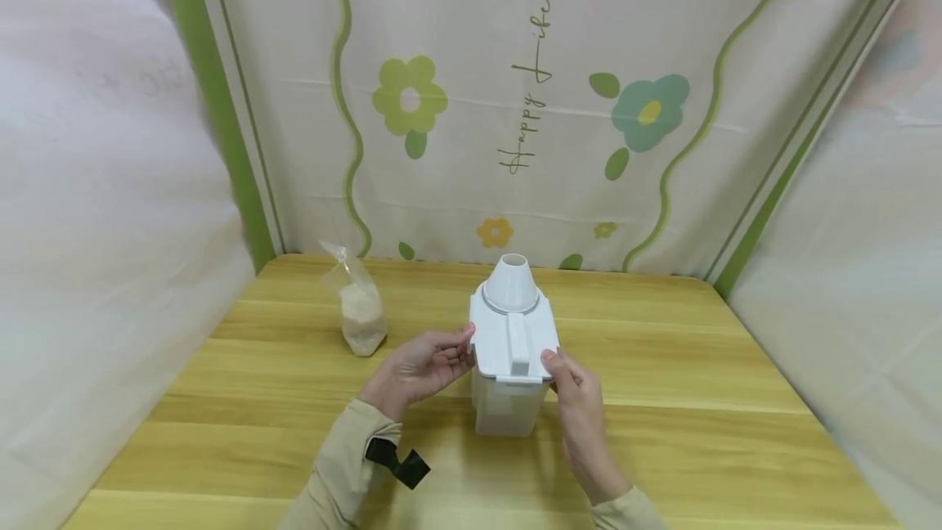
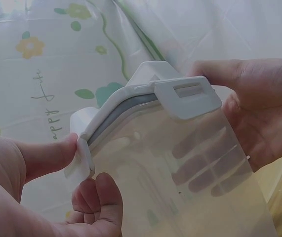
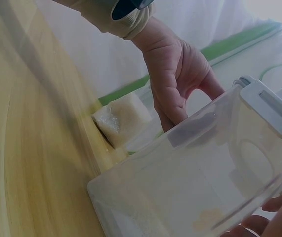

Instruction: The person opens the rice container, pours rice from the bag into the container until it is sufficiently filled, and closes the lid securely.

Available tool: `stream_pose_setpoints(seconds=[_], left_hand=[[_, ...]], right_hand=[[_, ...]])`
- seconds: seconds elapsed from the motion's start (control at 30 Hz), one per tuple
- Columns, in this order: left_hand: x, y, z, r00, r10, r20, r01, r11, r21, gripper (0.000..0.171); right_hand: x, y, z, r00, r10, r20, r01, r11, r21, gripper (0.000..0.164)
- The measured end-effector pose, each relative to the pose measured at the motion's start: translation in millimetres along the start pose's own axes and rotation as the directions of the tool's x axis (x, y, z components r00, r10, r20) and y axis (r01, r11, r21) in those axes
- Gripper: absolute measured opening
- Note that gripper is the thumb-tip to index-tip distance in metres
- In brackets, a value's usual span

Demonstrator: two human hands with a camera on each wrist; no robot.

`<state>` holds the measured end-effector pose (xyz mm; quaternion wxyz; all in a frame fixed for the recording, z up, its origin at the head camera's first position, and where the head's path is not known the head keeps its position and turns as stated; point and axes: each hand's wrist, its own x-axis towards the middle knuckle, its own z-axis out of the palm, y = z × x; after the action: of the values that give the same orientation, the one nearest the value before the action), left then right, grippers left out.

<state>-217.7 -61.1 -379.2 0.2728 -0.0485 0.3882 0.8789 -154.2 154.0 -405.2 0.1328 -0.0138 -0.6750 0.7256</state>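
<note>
A translucent storage container (image 1: 504, 411) stands upright on the table, topped by a white lid (image 1: 489, 346) with a handle bar and a cone-shaped spout (image 1: 512, 285). On the left, my left hand (image 1: 423, 366) pinches the lid's side clip (image 2: 84, 160), thumb on its upper edge and fingers curled below. My right hand (image 1: 577, 407) grips the opposite side, its thumb on the lid's edge; its fingers (image 2: 205, 170) show through the clear wall. A front clip (image 2: 190, 96) lies against the container's wall in the left wrist view.
A clear plastic bag (image 1: 362, 313) of pale contents stands behind and left of the container, its top twisted. Printed fabric (image 1: 456, 186) hangs along the back edge of the wooden table (image 1: 221, 424), with more fabric at both sides. A black strap (image 1: 397, 462) hangs at the left wrist.
</note>
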Motion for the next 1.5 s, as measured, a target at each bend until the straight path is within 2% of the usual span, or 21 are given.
stream_pose_setpoints(seconds=[0.33,0.83,1.1,1.3,1.5], left_hand=[[0.2,0.0,-0.2,1.0,-0.012,-0.02,0.012,1.0,-0.011,0.014],[0.7,0.4,1.4,1.0,-0.008,-0.01,0.008,1.0,-0.003,0.011],[1.5,-0.6,3.8,0.997,0.081,-0.012,-0.079,0.992,0.102,0.004],[1.9,-2.9,4.9,0.993,0.11,-0.036,-0.106,0.989,0.1,0.004],[0.8,-5.3,7.9,0.985,0.166,-0.051,-0.16,0.98,0.118,0.017]], right_hand=[[0.6,3.8,-1.6,1.0,-0.01,-0.001,0.01,1.0,-0.004,0.035],[1.1,1.3,-2.5,1.0,-0.008,0.003,0.008,1.0,0.003,0.035],[0.4,2.5,-3.4,1.0,0.0,0.012,0.0,1.0,-0.014,0.035],[-0.3,3.3,-3.0,1.0,-0.004,0.009,0.004,1.0,-0.015,0.036],[-0.2,3.1,-3.5,1.0,0.002,-0.002,-0.002,1.0,-0.014,0.036]])
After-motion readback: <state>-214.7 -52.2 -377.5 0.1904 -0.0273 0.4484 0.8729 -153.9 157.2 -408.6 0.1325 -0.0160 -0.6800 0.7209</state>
